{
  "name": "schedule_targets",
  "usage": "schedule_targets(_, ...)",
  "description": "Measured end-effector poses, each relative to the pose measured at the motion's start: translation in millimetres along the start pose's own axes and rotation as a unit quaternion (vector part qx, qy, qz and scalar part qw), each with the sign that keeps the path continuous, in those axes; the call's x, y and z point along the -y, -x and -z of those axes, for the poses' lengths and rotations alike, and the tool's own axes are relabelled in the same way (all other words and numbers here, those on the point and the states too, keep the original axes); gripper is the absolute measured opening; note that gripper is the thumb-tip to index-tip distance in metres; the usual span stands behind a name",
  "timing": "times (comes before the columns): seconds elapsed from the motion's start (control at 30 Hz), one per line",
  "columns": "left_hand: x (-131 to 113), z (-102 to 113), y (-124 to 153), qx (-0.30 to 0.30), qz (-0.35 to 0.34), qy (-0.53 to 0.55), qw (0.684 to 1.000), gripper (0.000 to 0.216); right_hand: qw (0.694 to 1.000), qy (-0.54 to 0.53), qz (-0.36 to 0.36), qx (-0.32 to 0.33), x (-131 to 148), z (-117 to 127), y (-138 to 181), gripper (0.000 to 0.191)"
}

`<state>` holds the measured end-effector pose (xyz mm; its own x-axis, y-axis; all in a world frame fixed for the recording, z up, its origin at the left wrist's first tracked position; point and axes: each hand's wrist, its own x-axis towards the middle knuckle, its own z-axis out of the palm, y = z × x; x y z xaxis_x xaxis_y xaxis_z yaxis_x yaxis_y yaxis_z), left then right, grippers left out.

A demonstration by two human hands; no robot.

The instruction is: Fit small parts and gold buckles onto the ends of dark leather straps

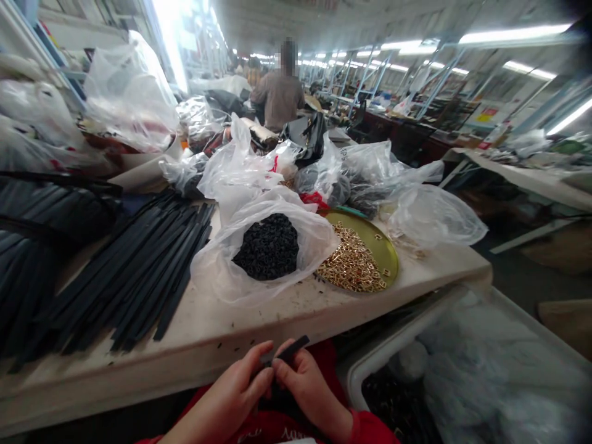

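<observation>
Just past the table's front edge, above my lap, my two hands meet. A short black strap (293, 349) sticks out between the thumb and fingers of my right hand (308, 379). My left hand (247, 379) is closed in a pinch against the right fingertips; a small dark bit shows there, but what it grips is hidden. Ahead on the table, a white plastic bag (215, 271) lies open around many small black loops (268, 246). Beside it, a round gold-coloured tray (386, 246) bears a heap of small gold buckles (351, 262). Long black straps (134, 271) lie at the left.
Filled clear plastic bags (370, 166) crowd the back of the table (277, 320). At my right, below table height, stands a white bin (356, 376) with plastic and dark pieces inside. Farther off, a person (280, 102) stands among other worktables.
</observation>
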<state>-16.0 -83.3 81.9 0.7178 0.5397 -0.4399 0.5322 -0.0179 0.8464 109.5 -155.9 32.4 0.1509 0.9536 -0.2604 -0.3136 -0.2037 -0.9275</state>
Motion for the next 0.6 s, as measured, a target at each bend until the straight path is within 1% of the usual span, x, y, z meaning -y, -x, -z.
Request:
schedule_targets(0.07,-1.9,0.7,-5.8,-0.005,-0.002,-0.018,1.000,0.031,0.999,0.036,0.019,0.009,1.8,6.7,-3.5,0.030)
schedule_targets(0.1,-2.1,1.3,-8.7,-0.013,0.001,-0.029,0.999,0.030,0.998,0.059,0.030,0.001,5.5,14.4,-6.3,0.031)
schedule_targets(0.17,-0.9,3.1,-14.3,-0.023,0.010,-0.046,0.999,0.031,0.989,0.129,0.061,-0.040,20.2,40.5,-15.1,0.031)
schedule_targets(0.2,0.1,4.1,-16.9,-0.022,0.010,-0.046,0.999,0.032,0.978,0.170,0.089,-0.084,30.9,58.4,-21.2,0.028)
schedule_targets(0.23,1.2,4.9,-19.6,-0.017,0.012,-0.039,0.999,0.032,0.958,0.231,0.119,-0.120,43.2,78.3,-28.4,0.024)
schedule_targets(0.27,2.2,5.2,-22.4,-0.011,0.014,-0.027,0.999,0.031,0.925,0.310,0.148,-0.163,56.2,98.8,-36.6,0.020)
schedule_targets(0.3,3.0,5.1,-25.3,-0.006,0.019,-0.013,1.000,0.029,0.876,0.401,0.170,-0.205,69.2,118.5,-45.5,0.017)
schedule_targets(0.33,3.5,4.5,-28.3,-0.003,0.022,0.001,1.000,0.027,0.814,0.500,0.181,-0.235,81.1,135.9,-54.8,0.015)
schedule_targets(0.37,3.7,3.7,-31.1,-0.002,0.024,0.013,1.000,0.024,0.755,0.590,0.170,-0.232,91.4,150.2,-64.1,0.016)
schedule_targets(0.4,3.4,2.8,-33.7,-0.004,0.021,0.020,1.000,0.022,0.727,0.626,0.167,-0.226,99.5,160.7,-72.9,0.017)
schedule_targets(0.43,2.9,2.2,-35.7,-0.006,0.015,0.022,1.000,0.021,0.704,0.659,0.161,-0.213,105.3,167.5,-81.0,0.017)
schedule_targets(0.47,2.0,1.9,-37.0,-0.009,0.008,0.019,1.000,0.020,0.692,0.676,0.156,-0.198,108.9,170.8,-88.0,0.016)
schedule_targets(0.6,-4.3,4.4,-35.9,-0.025,-0.002,0.000,1.000,0.021,0.664,0.715,0.148,-0.162,110.3,164.7,-103.3,0.010)
